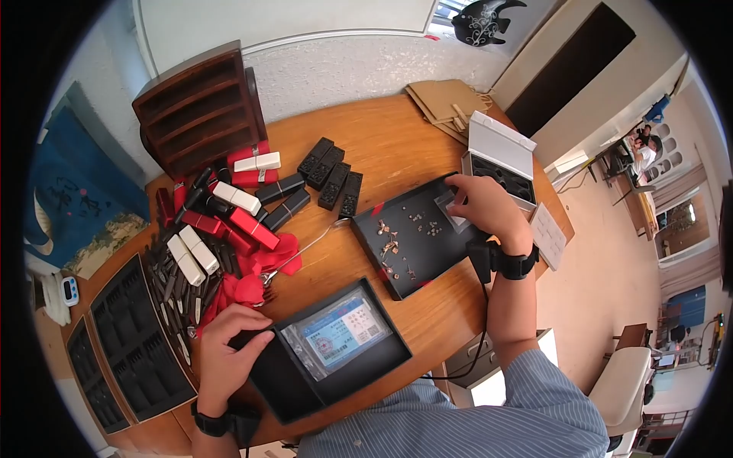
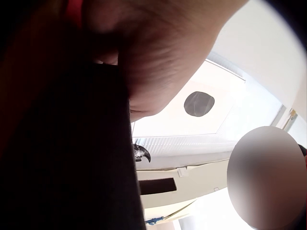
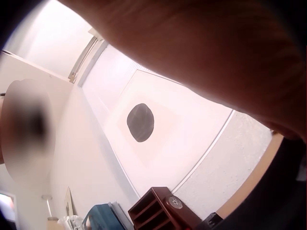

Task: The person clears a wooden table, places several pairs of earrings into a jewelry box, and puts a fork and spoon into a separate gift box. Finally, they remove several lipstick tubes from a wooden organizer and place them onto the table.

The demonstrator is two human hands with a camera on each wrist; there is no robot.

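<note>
My left hand (image 1: 229,347) grips the left rim of a black tray (image 1: 353,393) at the table's front, thumb and forefinger at its corner. Inside this tray lies a clear bag with a blue printed card (image 1: 340,336). My right hand (image 1: 492,208) is over the right end of a second black tray (image 1: 405,284), thumb and forefinger at a small clear plastic bag (image 1: 458,223); I cannot tell whether they pinch it. Small copper-coloured jewellery pieces (image 1: 389,246) and small grey pieces (image 1: 431,227) are scattered in that tray. Both wrist views show mostly hand skin and dark shapes.
Red, white and black boxes (image 1: 237,197) are heaped at the left beside black compartment trays (image 1: 137,336). Several black slotted blocks (image 1: 334,185) stand mid-table. An open white box (image 1: 500,145) and brown paper bags (image 1: 443,107) are at the right back, a wooden rack (image 1: 197,107) behind left.
</note>
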